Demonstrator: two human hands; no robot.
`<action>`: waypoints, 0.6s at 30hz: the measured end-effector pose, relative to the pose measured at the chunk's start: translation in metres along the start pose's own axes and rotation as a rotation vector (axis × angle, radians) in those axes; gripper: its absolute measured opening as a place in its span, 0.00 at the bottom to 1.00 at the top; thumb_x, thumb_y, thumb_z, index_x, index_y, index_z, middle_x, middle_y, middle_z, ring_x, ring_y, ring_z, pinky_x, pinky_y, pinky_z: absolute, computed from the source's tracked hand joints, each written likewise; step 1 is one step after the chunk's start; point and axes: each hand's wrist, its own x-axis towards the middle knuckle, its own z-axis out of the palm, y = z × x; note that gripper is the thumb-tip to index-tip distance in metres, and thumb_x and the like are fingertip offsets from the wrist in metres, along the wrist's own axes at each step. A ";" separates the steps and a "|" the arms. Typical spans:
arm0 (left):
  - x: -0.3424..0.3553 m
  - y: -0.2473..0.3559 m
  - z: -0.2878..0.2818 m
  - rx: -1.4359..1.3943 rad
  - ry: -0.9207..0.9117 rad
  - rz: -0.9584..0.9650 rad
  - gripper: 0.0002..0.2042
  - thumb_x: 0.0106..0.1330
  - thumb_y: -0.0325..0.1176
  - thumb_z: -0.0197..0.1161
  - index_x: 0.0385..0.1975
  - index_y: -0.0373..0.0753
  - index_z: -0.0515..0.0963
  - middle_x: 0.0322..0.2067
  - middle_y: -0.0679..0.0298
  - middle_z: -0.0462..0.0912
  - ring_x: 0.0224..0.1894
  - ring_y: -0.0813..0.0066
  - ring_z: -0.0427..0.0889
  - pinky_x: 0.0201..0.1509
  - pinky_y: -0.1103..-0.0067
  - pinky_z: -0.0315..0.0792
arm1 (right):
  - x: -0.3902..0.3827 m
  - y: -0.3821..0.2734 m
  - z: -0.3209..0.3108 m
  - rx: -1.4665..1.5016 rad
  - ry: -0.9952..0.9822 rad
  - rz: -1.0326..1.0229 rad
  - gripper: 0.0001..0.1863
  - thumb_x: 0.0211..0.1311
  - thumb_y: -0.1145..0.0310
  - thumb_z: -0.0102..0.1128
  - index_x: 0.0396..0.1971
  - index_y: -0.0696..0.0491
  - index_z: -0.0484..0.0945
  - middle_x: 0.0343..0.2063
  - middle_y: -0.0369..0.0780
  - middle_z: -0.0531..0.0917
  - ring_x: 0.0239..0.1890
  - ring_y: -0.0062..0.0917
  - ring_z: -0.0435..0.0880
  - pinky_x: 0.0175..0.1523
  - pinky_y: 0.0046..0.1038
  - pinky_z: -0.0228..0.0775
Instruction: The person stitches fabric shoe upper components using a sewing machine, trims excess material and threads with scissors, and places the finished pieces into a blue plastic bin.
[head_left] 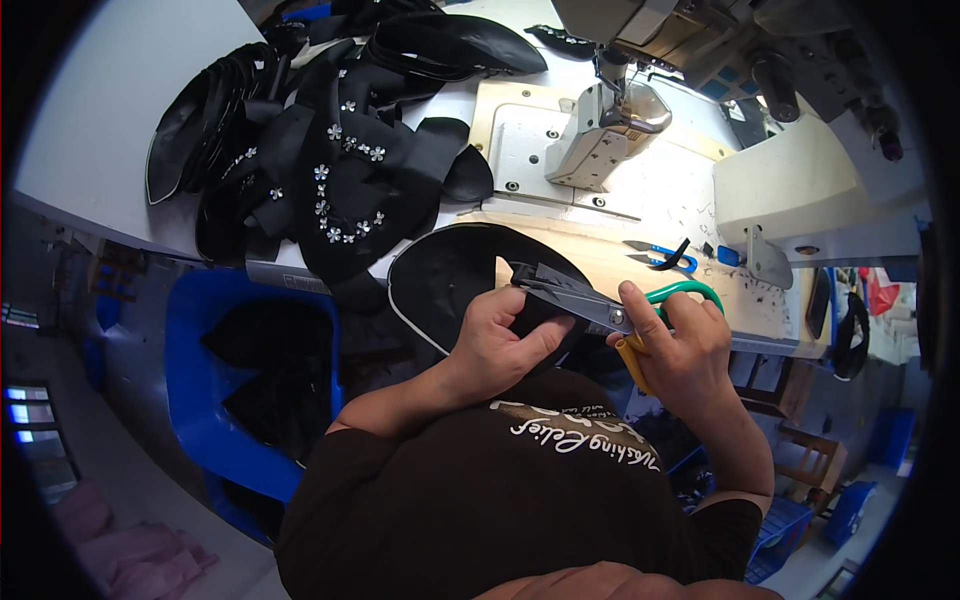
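Observation:
My right hand (688, 350) grips a pair of scissors (585, 300) with one green and one yellow handle loop. Their blades point left, toward a black curved piece (435, 268) with a pale edge, which looks like a shoe upper. My left hand (495, 350) is closed on this piece, thumb toward me, right by the blade tips. A small pale patch shows beside the fingertips. Whether the blades are apart and exactly what lies between them is hard to make out.
A sewing machine post (590, 150) rises from the white table. Blue-handled thread snips (665, 256) lie among dark scraps on the right. Black uppers with jewelled flowers (340, 190) are piled at the left. Below them stands a blue bin (190, 340) holding black pieces.

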 end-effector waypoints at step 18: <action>0.014 -0.019 0.007 -0.221 -0.046 -0.117 0.10 0.66 0.24 0.58 0.46 0.32 0.73 0.40 0.63 0.80 0.41 0.80 0.78 0.47 0.82 0.73 | -0.053 0.014 0.012 0.149 0.097 0.299 0.35 0.34 0.61 0.75 0.50 0.49 0.77 0.23 0.36 0.70 0.25 0.29 0.70 0.31 0.31 0.59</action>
